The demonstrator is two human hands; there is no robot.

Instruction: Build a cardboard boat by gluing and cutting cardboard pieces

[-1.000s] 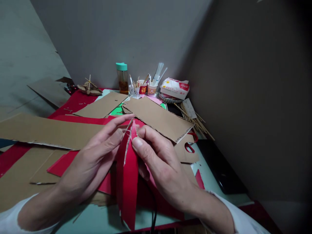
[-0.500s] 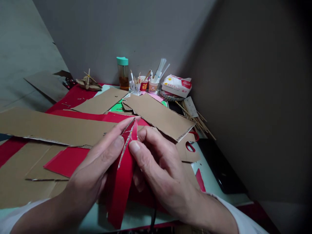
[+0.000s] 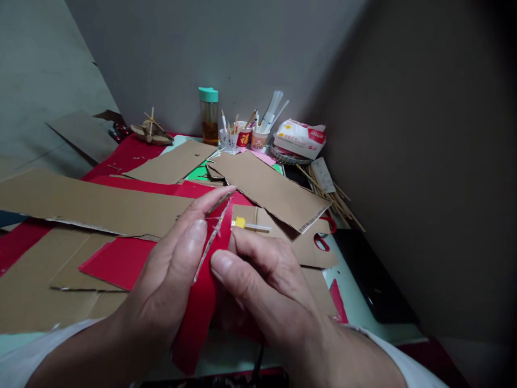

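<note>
At the near edge of the table [image 3: 355,308], in the middle, both hands meet around a red card [image 3: 196,323], held tilted above the tabletop. The left hand [image 3: 173,272] has its grip closed on the card's left leaf, thumb to the near side and fingers lying almost straight behind. The right hand [image 3: 269,280] pinches the right leaf, thumb pressed flat on its front and fingers curled behind; how far they reach there is hidden. A rough pale edge runs down the card between the two thumbs. Just behind it, above the right forefinger, a yellow piece [image 3: 239,222] shows, with a clear stick [image 3: 258,227] pointing right. To the left a red sheet [image 3: 117,261] lies on cardboard; to the right is a black slab [image 3: 375,280]. Beyond the hands lie a long strip [image 3: 92,202] and, near red scissor handles [image 3: 322,241], a slanted board [image 3: 270,188]. Farther right are thin sticks [image 3: 349,210]. At the back stand a bottle [image 3: 209,121], small cups [image 3: 243,139] and a tissue pack [image 3: 301,137].
</note>
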